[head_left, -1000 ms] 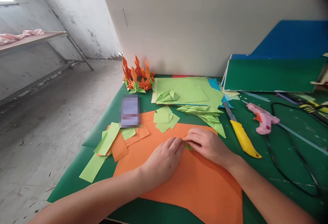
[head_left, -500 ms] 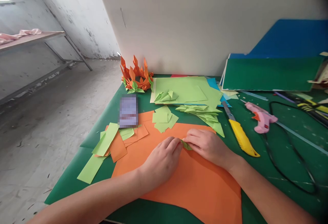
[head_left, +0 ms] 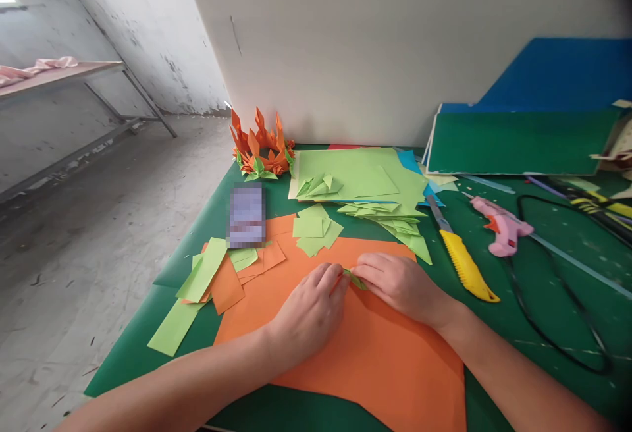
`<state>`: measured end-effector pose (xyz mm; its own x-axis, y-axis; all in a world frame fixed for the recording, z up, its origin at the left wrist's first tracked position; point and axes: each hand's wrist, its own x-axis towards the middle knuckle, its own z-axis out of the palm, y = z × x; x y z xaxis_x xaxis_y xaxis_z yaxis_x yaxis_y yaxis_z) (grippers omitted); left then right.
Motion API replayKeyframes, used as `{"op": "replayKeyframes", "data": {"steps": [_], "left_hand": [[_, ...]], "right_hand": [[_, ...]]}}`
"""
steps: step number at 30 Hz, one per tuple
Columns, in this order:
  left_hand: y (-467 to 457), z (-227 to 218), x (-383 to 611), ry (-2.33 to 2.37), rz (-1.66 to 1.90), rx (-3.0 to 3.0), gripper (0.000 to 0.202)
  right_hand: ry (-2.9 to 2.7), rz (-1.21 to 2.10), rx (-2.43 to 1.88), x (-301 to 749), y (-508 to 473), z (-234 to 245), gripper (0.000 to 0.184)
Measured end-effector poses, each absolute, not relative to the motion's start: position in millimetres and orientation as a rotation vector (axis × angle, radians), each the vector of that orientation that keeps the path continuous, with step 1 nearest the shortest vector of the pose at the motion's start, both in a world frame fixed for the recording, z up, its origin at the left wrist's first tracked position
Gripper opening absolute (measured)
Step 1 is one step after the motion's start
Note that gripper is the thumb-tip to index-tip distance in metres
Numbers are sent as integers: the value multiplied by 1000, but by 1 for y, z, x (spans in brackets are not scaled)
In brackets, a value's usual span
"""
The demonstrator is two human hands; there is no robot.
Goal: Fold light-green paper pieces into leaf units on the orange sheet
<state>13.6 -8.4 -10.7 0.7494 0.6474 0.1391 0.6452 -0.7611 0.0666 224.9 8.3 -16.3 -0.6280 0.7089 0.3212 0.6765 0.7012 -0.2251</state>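
L hand (head_left: 316, 297) & R hand (head_left: 397, 284) pinch 1 small green paper (head_left: 356, 280) at mid-frame, prob. so it can't slip, w/ the big orange sheet (head_left: 385, 359) under them, maybe as a flat mat, & the yellow knife (head_left: 465, 264) at right, prob. to be safe.

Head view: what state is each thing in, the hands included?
Small green paper: partly hidden, fold progress unclear
Left hand: closed on its edge
Right hand: closed on it too
Orange sheet: spread flat
Orange crown: assembled, upright
Yellow knife: lying flat
Glue gun: lying down, power unclear
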Motion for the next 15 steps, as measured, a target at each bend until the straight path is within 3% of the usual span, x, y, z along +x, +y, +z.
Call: {"op": "replayKeyframes", "data": {"steps": [6,15], "left_hand": [[-7,-5,15,1069,171,2900,30],[-7,-7,14,1081,220,2856,30]], "right_hand": [[-2573,14,-1066,226,8,-19,33],[-2536,143,-1005,225,10,-12,36]]}}
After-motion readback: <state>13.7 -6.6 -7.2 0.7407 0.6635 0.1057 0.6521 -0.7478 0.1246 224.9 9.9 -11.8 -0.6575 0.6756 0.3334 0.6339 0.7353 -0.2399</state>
